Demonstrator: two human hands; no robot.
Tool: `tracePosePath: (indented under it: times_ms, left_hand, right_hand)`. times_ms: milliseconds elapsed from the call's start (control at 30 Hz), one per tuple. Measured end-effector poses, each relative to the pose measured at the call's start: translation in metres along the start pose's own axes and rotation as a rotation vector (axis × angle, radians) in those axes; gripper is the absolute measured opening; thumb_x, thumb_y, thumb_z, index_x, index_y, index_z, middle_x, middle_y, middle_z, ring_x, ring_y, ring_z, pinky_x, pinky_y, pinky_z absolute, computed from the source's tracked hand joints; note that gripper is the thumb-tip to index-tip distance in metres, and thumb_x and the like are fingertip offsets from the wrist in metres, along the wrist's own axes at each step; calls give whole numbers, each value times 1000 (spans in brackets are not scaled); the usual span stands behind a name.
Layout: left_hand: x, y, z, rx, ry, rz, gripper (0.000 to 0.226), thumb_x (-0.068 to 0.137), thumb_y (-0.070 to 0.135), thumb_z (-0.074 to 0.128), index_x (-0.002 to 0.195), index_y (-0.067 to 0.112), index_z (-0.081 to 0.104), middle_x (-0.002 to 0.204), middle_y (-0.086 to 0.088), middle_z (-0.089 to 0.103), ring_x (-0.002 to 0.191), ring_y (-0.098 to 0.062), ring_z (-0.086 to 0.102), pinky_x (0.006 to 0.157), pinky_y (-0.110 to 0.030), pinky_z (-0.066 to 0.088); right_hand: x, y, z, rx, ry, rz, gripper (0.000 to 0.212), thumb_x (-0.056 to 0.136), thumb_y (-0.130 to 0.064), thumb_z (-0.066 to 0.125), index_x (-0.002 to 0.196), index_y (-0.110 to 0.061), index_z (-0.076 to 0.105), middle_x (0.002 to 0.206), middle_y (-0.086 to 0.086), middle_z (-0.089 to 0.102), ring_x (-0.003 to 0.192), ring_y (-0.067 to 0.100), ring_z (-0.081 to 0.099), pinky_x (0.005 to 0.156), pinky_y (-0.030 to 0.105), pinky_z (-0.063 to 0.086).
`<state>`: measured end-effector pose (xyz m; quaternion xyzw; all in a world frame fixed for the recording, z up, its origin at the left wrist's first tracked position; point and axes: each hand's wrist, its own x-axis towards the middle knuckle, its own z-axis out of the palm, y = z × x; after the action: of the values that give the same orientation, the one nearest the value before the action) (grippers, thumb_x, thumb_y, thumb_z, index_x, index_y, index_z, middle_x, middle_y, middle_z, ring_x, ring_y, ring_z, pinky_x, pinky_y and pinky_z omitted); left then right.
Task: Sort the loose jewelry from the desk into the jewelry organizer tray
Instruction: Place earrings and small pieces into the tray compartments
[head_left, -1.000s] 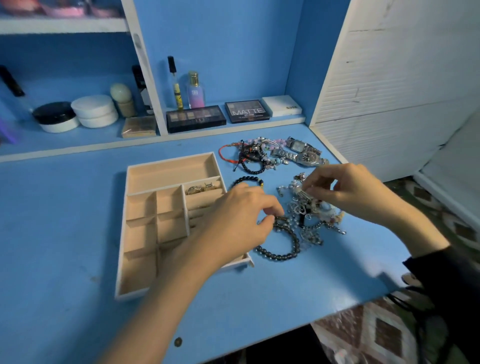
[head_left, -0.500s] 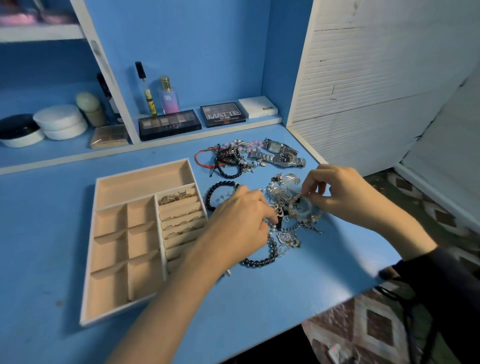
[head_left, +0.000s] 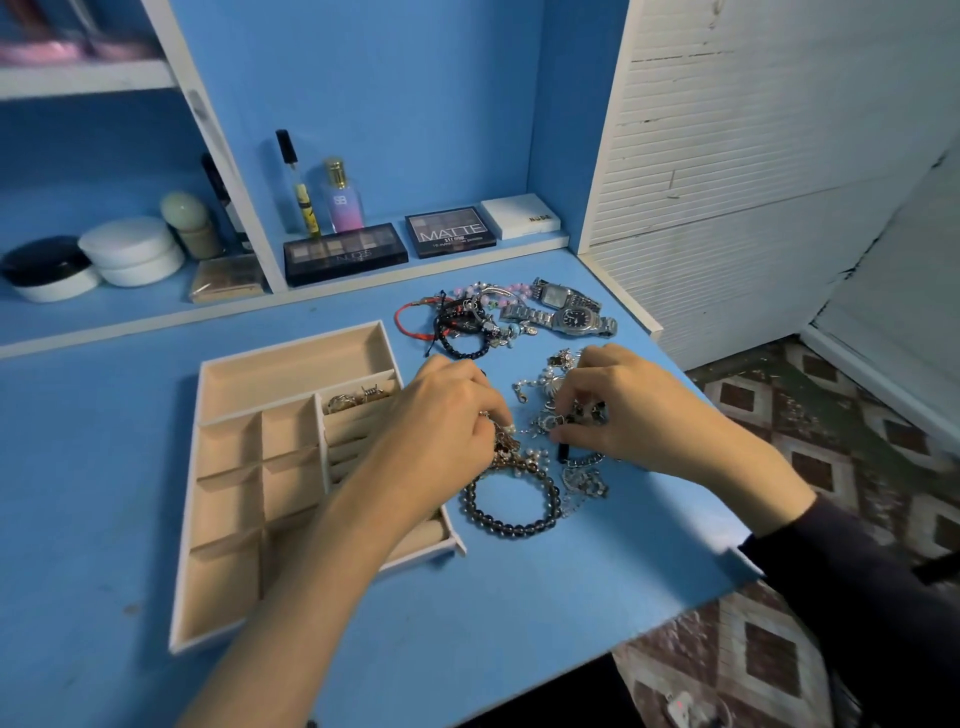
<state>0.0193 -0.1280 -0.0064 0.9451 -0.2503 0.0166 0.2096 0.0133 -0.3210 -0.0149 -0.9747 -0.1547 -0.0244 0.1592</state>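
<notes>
Both hands dig into a jewelry pile (head_left: 550, 447) on the blue desk (head_left: 519, 597). The left hand (head_left: 441, 421) has its fingers curled tight around pieces at the pile's left edge, and the right hand (head_left: 634, 410) pinches silver pieces opposite. A dark beaded bracelet (head_left: 511, 501) lies just in front of them. The organizer tray (head_left: 291, 347) sits left of the pile, partly under the left forearm, with a few rings (head_left: 358, 399) in its top ring slot. More bracelets (head_left: 457, 325) and two watches (head_left: 569, 314) lie farther back.
</notes>
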Motion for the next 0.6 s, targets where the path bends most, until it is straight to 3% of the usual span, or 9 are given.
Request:
tracePosePath:
  times_ms: [167,267,433,600]
  left_hand:
    - [4,-1,-4,-33,24,-18,33,89,7,44,97,25,70,107,9,58,97,-5,37,89,-19,31]
    - [7,-2,-3,-24,22,-23,31,90,9,45,101,26,68,106,8,59,95,-5,36,88,-20,31]
    - [14,0,4,-24,-8,2,22,92,22,50,108,27,65,106,9,61,97,-6,37,86,-23,34]
    - [26,9,14,8,-80,29,29,89,37,57,114,25,61,107,6,60,104,-11,41,80,-26,36]
  right_hand:
    - [0,-1,0,109,52,-2,12,79,-28,71,79,-18,66,83,-4,53,81,14,51,74,33,46]
    - [-3,-2,-6,303,187,63,11,81,-26,70,77,-17,67,75,0,58,67,8,51,61,17,40]
    - [-4,-5,-12,655,384,206,13,83,-25,68,78,-13,66,62,-3,52,46,2,41,45,10,31]
    - [-3,-6,-12,709,485,242,12,83,-23,67,76,-13,66,63,-2,56,48,-1,44,47,9,32]
